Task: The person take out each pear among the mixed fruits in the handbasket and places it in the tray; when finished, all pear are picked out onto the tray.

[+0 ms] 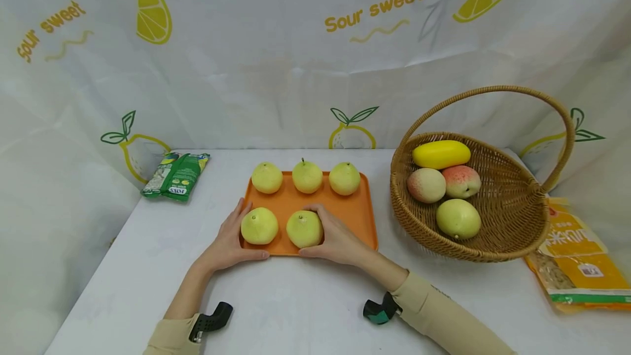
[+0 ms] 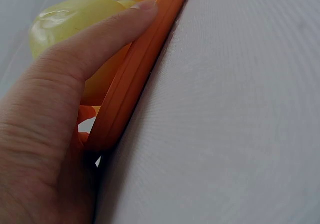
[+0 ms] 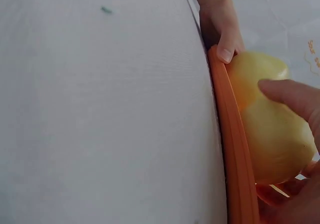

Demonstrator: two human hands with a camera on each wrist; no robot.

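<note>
An orange tray (image 1: 355,218) lies on the white table with pale yellow-green pears on it, three in the back row and two in front. My left hand (image 1: 229,242) grips the tray's front left corner, its thumb along the front rim beside the front left pear (image 1: 259,225). In the left wrist view that thumb (image 2: 100,47) lies over the tray's edge (image 2: 132,79). My right hand (image 1: 340,240) holds the front right pear (image 1: 303,229), fingers behind it and thumb in front. The right wrist view shows this pear (image 3: 275,141) just inside the tray rim (image 3: 232,134).
Right of the tray stands a wicker basket (image 1: 512,218) with a tall handle, holding peaches, a yellow oblong fruit (image 1: 441,154) and a green-yellow round fruit (image 1: 458,219). A green snack bag (image 1: 178,177) lies back left; an orange food bag (image 1: 584,262) lies far right. A printed curtain hangs behind.
</note>
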